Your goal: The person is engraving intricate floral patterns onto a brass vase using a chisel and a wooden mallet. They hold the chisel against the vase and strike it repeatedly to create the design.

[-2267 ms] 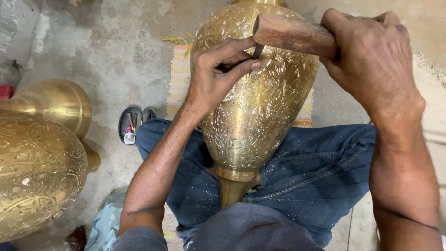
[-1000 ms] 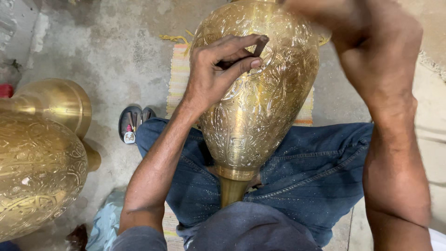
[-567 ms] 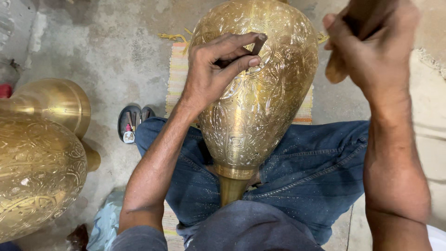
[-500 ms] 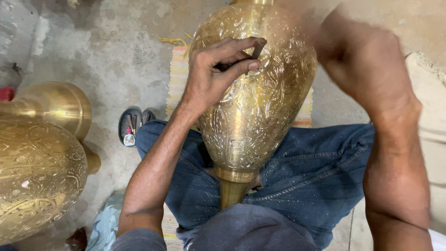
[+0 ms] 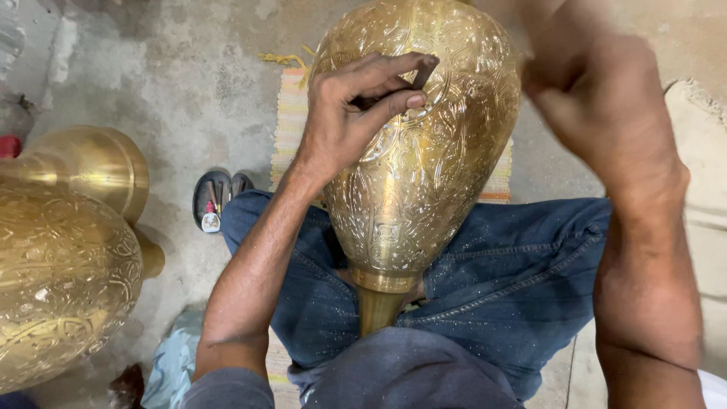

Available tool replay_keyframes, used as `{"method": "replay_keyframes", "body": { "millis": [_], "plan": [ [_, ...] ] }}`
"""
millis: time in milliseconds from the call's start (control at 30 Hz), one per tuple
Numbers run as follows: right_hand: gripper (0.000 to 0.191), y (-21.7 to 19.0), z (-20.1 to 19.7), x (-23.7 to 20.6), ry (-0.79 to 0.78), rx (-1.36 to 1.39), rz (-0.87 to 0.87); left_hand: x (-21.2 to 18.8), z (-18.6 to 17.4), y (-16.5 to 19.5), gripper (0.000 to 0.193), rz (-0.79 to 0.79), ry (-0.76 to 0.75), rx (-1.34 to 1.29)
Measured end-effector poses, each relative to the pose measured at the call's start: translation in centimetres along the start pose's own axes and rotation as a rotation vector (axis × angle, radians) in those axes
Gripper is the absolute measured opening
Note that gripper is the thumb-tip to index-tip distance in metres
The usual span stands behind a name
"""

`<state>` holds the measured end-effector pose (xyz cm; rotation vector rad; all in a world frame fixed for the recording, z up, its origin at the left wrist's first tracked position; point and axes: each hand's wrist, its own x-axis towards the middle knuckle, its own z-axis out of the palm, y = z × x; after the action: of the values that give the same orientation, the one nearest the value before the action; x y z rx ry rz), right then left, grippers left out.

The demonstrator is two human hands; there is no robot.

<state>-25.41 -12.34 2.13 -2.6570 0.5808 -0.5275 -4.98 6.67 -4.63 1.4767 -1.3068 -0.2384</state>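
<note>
A large engraved brass vase (image 5: 424, 204) lies on my lap, its narrow neck pointing toward me between my blue-jeaned legs (image 5: 522, 257). My left hand (image 5: 344, 113) rests on the vase's upper body and pinches a small dark metal chisel (image 5: 422, 74), whose tip is set against the engraved surface. My right hand (image 5: 598, 106) is a motion-blurred fist at the vase's upper right edge. The wooden mallet it gripped in the earlier frames is lost in the blur.
A second engraved brass vase (image 5: 60, 280) and a smooth brass vessel (image 5: 95, 163) stand at the left on the concrete floor. A dark sandal (image 5: 216, 198) lies by my left knee. A striped woven mat (image 5: 291, 113) lies under the vase.
My right hand has swung the wooden mallet up and back down toward the chisel. My left hand and the vase have stayed in place.
</note>
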Motion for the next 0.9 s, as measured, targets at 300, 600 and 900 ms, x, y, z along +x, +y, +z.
{"method": "replay_keyframes", "body": {
  "millis": [300, 600, 900],
  "plan": [
    [0.026, -1.9, -0.4, -0.5, 0.127, -0.476, -0.282, 0.3, 0.0, 0.3, 0.037, 0.017, 0.021, 0.037],
    [0.016, 0.1, 0.8, -0.8, 0.148, -0.160, -0.194, -0.2, 0.5, -0.2, 0.036, -0.034, 0.006, 0.025],
    [0.032, -0.6, 1.0, -1.2, 0.066, 0.004, -0.087, -1.9, 1.9, -1.4, 0.031, -0.070, 0.041, 0.035]
  ]
}}
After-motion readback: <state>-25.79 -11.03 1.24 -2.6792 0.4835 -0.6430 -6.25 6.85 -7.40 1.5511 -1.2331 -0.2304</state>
